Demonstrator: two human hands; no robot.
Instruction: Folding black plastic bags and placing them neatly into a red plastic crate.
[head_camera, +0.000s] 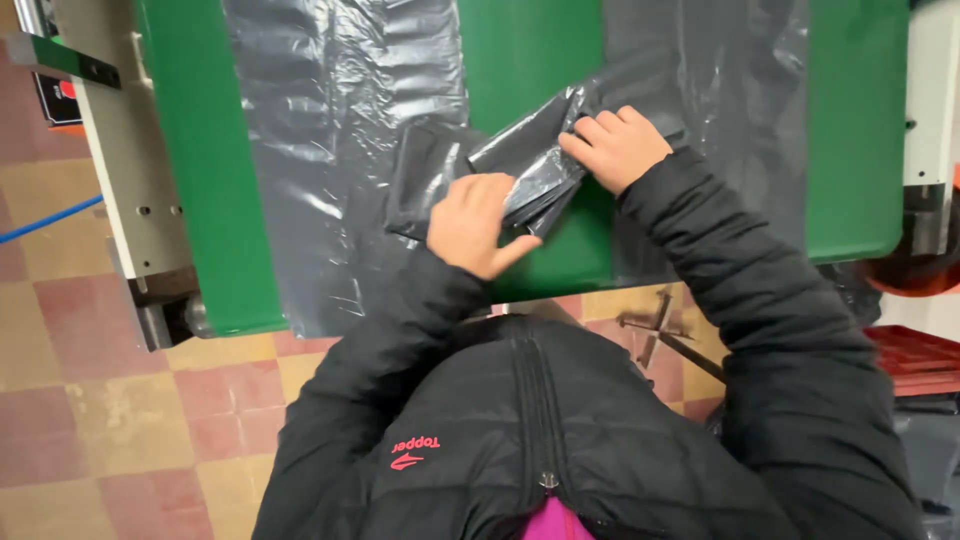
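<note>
Head view: hands (540, 190) on grey folded bag (530, 165)

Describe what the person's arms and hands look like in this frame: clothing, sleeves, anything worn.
Both arms are covered by long sleeves of a black quilted puffer jacket reaching the wrists. The left hand and right hand are bare, with no gloves, rings or watch visible. The jacket has a front zip and a small red chest logo.

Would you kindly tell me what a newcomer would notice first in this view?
Mid-frame, the left hand and right hand press on a folded grey plastic bag. It lies on a bright green belt, between two flat grey plastic sheets. Below is a red and yellow checkered tile floor.
</note>
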